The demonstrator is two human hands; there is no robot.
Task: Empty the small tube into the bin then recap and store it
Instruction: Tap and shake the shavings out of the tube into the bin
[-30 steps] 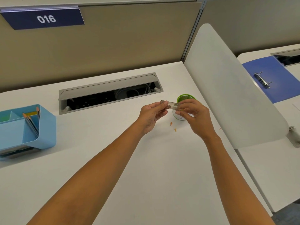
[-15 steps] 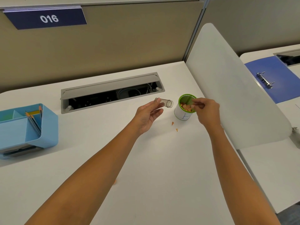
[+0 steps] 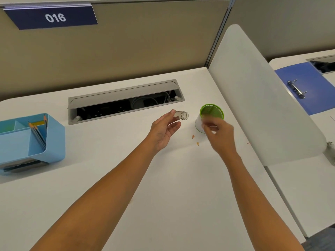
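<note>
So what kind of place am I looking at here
Most likely an open-plan office cubicle: a fabric partition with a numbered sign 016, a cable hatch set in the white desk, and a blue ring binder on the neighbouring desk.

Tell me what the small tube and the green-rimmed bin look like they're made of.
The small tube looks like clear, slightly smoky plastic or glass; the desk shows through its wall. The bin seems to be matte white paper or plastic, with a glossy green plastic-looking rim; motion blur leaves that uncertain.
</note>
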